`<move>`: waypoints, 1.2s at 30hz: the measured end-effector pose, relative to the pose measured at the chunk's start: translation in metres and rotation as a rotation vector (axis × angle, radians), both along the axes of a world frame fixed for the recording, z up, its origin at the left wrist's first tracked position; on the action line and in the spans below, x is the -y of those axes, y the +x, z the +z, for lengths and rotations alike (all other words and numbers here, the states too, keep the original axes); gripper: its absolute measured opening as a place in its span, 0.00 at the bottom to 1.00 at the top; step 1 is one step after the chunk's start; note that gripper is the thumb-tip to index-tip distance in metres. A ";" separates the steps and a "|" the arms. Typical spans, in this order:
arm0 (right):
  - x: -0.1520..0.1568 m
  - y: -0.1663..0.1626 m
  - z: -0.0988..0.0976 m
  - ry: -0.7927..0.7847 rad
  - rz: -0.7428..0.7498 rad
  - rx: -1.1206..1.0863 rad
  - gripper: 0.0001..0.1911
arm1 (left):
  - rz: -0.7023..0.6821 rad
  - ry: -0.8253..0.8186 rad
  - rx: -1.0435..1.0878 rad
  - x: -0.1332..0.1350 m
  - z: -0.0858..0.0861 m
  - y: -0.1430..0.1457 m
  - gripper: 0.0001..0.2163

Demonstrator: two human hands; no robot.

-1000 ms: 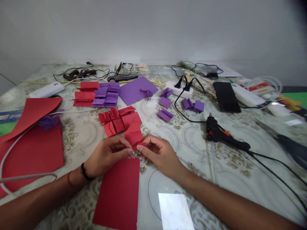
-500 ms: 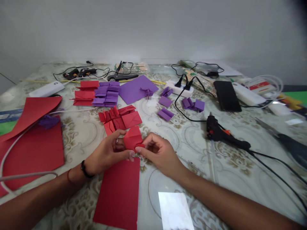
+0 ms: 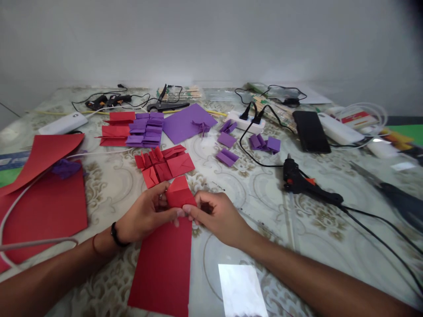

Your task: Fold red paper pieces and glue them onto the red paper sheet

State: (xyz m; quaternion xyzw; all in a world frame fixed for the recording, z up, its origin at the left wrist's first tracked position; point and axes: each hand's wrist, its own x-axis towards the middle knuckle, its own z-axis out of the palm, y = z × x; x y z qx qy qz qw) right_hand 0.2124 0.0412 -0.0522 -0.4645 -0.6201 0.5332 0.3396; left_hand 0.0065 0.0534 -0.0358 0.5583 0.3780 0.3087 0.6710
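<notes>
A small folded piece of red paper (image 3: pixel 180 193) is held up between both hands. My left hand (image 3: pixel 150 209) grips its left side, thumb along the lower edge. My right hand (image 3: pixel 218 215) pinches the lower right corner with thumb and fingers. Under them a long red paper strip (image 3: pixel 165 264) lies on the table. Just beyond my hands rests a cluster of folded red paper pieces (image 3: pixel 165 164). Farther back are more folded red pieces (image 3: pixel 115 134) and purple folded pieces (image 3: pixel 145 129), set side by side.
A black glue gun (image 3: pixel 297 178) lies right, its cable running to the front edge. Scissors (image 3: pixel 390 189) lie beyond it. A power strip (image 3: pixel 246 122), a phone (image 3: pixel 310 131) and loose purple pieces (image 3: pixel 227 157) are farther back. Large red sheets (image 3: pixel 49 211) lie left under a white cable.
The small red piece has turned a little and moved slightly left. A flap at its lower right, raised before, now lies flat under my right thumb.
</notes>
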 end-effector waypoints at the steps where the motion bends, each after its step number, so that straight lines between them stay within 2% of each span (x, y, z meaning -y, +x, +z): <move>1: 0.000 0.000 0.001 -0.006 0.004 -0.019 0.19 | -0.006 0.002 -0.004 0.000 0.000 -0.001 0.10; 7: 0.001 0.003 0.003 -0.029 0.053 -0.053 0.27 | -0.018 0.041 -0.031 -0.001 -0.001 -0.004 0.09; 11: 0.002 0.004 0.002 -0.007 0.000 -0.085 0.20 | -0.086 0.089 -0.151 0.001 0.003 -0.006 0.07; 14: 0.001 0.004 -0.001 0.000 -0.019 -0.065 0.17 | -0.143 0.185 -0.285 0.002 0.006 -0.004 0.12; 18: 0.000 0.004 -0.004 0.011 -0.005 0.002 0.18 | -0.104 0.303 -0.378 0.001 0.005 -0.002 0.17; 23: 0.000 0.004 -0.002 0.000 -0.016 -0.067 0.08 | -0.062 0.230 -0.331 -0.001 0.001 -0.002 0.16; 26: 0.000 0.003 -0.001 -0.003 -0.032 -0.149 0.08 | -0.019 0.101 -0.188 0.001 0.002 -0.001 0.10; 29: 0.000 0.002 0.000 0.011 -0.027 -0.182 0.06 | -0.014 -0.012 -0.052 0.001 0.002 -0.001 0.12; 32: 0.001 0.004 0.004 0.010 0.004 -0.174 0.07 | -0.005 -0.027 -0.009 0.001 0.001 -0.002 0.10; 36: 0.002 0.006 0.009 0.041 0.050 -0.164 0.09 | 0.063 0.037 0.024 -0.001 -0.001 -0.001 0.11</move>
